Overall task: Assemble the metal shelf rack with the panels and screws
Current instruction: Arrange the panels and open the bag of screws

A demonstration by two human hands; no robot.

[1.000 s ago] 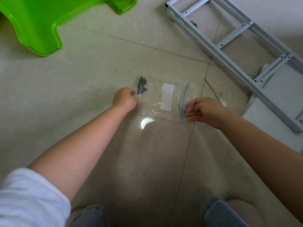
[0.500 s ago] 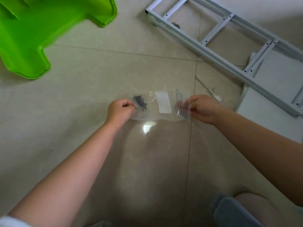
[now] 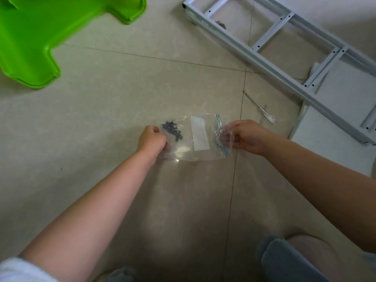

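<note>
Both of our hands are on one clear zip bag (image 3: 183,149), held stretched between them over the tiled floor (image 3: 101,110); our left hand (image 3: 151,140) grips the bag's left end with its fingers curled in around the plastic; our right hand (image 3: 247,137) pinches the right end, fingertips bunched on the crumpled film just past the blue zip strip (image 3: 220,137); we cannot tell whether the strip is sealed or parted; inside the bag a small cluster of dark screws (image 3: 172,130) sits close to our left hand's knuckles, and a white label (image 3: 199,136) fills the middle of the bag; whether the bag's lower edge touches the floor we cannot tell; beyond our right hand a screwdriver (image 3: 262,110) with a clear handle lies flat on the floor, near the hand but apart from it; farther off, toward the upper right, the white metal frame (image 3: 264,60) with its cross rungs lies on the floor, and a flat white panel (image 3: 333,143) lies partly under its near end; a green plastic stool (image 3: 40,37) stands at the upper left, well apart from the bag; at the bottom edge we see our knee and grey-blue shorts (image 3: 284,261), and a white sleeve (image 3: 16,271) on our left arm
</note>
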